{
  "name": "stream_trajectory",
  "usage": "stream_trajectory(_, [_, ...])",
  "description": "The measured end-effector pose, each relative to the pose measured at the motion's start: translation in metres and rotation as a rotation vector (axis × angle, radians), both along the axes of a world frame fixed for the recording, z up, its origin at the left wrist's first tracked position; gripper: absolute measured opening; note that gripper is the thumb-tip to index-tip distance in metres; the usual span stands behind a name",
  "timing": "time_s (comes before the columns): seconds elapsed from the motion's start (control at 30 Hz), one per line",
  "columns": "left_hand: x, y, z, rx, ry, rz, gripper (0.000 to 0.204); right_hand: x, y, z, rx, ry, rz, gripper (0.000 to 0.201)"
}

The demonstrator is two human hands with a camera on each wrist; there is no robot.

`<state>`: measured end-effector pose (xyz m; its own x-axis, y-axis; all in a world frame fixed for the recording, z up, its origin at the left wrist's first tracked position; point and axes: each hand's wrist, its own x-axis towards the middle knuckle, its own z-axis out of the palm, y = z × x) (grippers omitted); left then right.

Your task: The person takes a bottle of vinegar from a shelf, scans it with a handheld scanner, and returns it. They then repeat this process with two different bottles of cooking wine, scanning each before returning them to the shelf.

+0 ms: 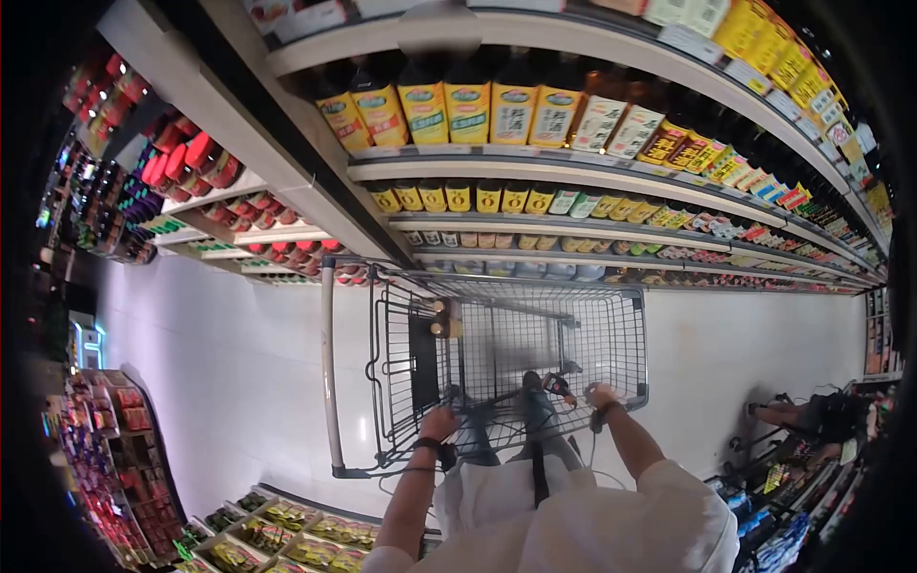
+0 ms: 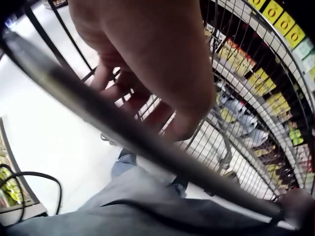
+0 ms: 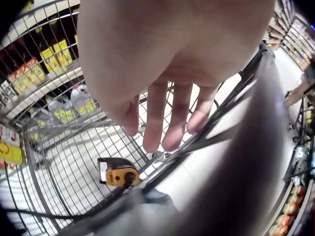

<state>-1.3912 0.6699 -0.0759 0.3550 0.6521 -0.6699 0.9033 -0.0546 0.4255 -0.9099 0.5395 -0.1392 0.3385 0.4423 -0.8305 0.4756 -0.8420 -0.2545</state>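
Note:
A wire shopping cart (image 1: 642,329) stands lengthwise in front of the person. Over its near side rail (image 2: 162,157) hangs my left hand (image 1: 442,422); in the left wrist view its loosely bent fingers (image 2: 129,101) drop beyond the rail, holding nothing. Farther right along that side is my right hand (image 1: 600,393), with fingers (image 3: 156,115) extended down into the basket and nothing in the palm. Below those fingers lies a yellow-and-black item (image 3: 115,176) with a dark cord-like part. Brown objects with pale round tops (image 1: 440,325) sit near the cart's black seat panel (image 1: 422,358).
Shelves of yellow-labelled bottles (image 1: 468,110) run along the cart's far side. Red-lidded jars (image 1: 196,153) fill shelving at left. Low bins of packets (image 1: 287,520) stand behind at left. Another person (image 1: 823,420) is at the right. Pale floor (image 1: 248,344) extends around the cart.

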Motion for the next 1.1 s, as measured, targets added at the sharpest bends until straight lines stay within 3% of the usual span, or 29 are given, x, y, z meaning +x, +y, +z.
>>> stream_trajectory(0.03, [0.001,0.019,0.003,0.020,-0.031,0.070,0.033,-0.014,0.011,0.011,0.064,0.067,-0.042,0.028])
stream_trajectory(0.1, [0.006,0.059,-0.001,0.074,-0.143,0.204,0.032,-0.027,0.030,0.004,0.123,0.042,0.200,0.029])
stream_trajectory(0.13, [0.003,0.076,-0.015,0.113,-0.225,0.267,0.032,-0.042,0.058,0.042,0.052,0.043,0.205,0.028])
stream_trajectory(0.2, [0.004,0.109,-0.019,0.062,-0.353,0.525,0.036,-0.045,0.078,0.035,0.111,0.064,0.134,0.022])
stream_trajectory(0.23, [-0.001,0.119,-0.039,-0.113,-0.558,0.748,0.041,-0.043,0.086,0.024,0.156,0.096,0.058,0.022])
stream_trajectory(0.27, [0.005,0.135,-0.034,-0.289,-0.758,0.974,0.046,-0.040,0.095,0.013,0.206,0.128,-0.012,0.021])
stream_trajectory(0.3, [0.010,0.150,-0.027,-0.408,-0.590,0.962,0.057,-0.036,0.102,0.004,0.202,0.100,-0.012,0.020])
stream_trajectory(0.37, [0.020,0.151,-0.033,-0.183,-0.577,0.884,0.063,-0.039,0.124,0.003,0.195,0.052,0.000,0.019])
stream_trajectory(0.4, [0.023,0.152,-0.038,-0.066,-0.570,0.843,0.066,-0.041,0.136,0.006,0.071,0.021,0.067,0.018])
stream_trajectory(0.43, [0.024,0.150,-0.067,-0.028,-0.725,0.866,0.076,-0.042,0.145,-0.008,0.029,-0.012,0.155,0.021])
stream_trajectory(0.47, [0.038,0.161,-0.035,-0.040,-0.554,0.838,0.081,-0.043,0.144,-0.037,-0.026,-0.051,0.300,0.024])
stream_trajectory(0.53, [0.044,0.157,-0.058,0.044,-0.545,0.842,0.082,-0.049,0.131,-0.081,-0.135,-0.090,0.507,0.031])
stream_trajectory(0.6, [0.052,0.155,-0.083,0.186,-0.445,0.799,0.082,-0.057,0.103,-0.116,-0.125,-0.112,0.214,0.037])
stream_trajectory(0.63, [0.058,0.157,-0.082,0.217,-0.413,0.803,0.078,-0.068,0.102,-0.111,-0.219,-0.231,0.261,0.044])
stream_trajectory(0.73, [0.075,0.164,-0.076,0.344,-0.347,0.822,0.063,-0.078,0.084,-0.128,-0.415,-0.168,0.149,0.061])
stream_trajectory(0.83, [0.083,0.174,-0.058,0.408,-0.227,0.802,0.048,-0.088,0.058,-0.146,-0.422,-0.211,0.101,0.068])
stream_trajectory(0.93, [0.087,0.187,-0.053,0.430,-0.143,0.762,0.040,-0.085,0.054,-0.134,-0.462,-0.117,0.095,0.069])
stream_trajectory(0.97, [0.082,0.189,-0.056,0.434,-0.124,0.746,0.039,-0.085,0.054,-0.129,-0.460,-0.121,0.081,0.061])
stream_trajectory(1.1, [0.070,0.187,-0.061,0.350,-0.075,0.641,0.039,-0.079,0.046,-0.125,-0.317,-0.100,0.041,0.059])
